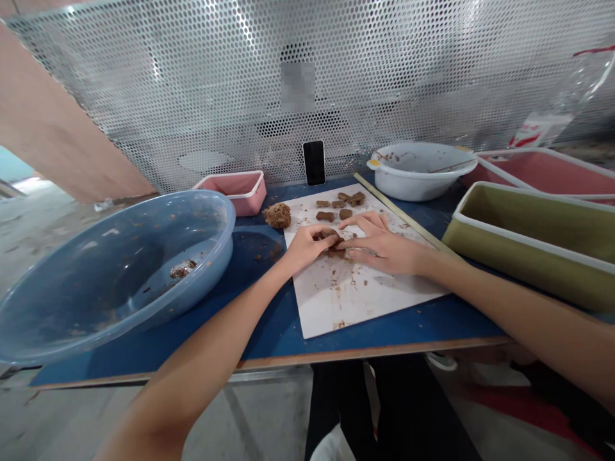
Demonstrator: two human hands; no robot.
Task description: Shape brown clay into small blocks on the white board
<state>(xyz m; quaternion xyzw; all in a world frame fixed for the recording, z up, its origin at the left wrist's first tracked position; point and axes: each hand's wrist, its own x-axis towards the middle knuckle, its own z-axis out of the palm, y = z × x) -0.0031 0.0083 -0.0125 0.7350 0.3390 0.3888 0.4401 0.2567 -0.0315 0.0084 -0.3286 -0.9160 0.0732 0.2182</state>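
Note:
On the white board (pixel 327 307), my left hand (pixel 310 246) has its fingers curled round a piece of brown clay (pixel 336 251). My right hand (pixel 372 243) touches the same piece from the right with its fingers spread and slightly bent. The lower edge of the clay shows between the hands; the rest is hidden by fingers. Several small brown clay blocks (pixel 325 216) lie behind the hands near the board's far edge. A rough brown lump (pixel 277 216) sits at the board's left corner. Crumbs are scattered over the board.
A large blue basin (pixel 202 282) stands left, a small pink box (pixel 250 195) behind it. A phone (pixel 314 163) leans on the perforated metal panel (pixel 192 83). At right are a stick (pixel 403 214), a white basin (pixel 418 182), a green planter (pixel 528 246) and a pink tray (pixel 567 169).

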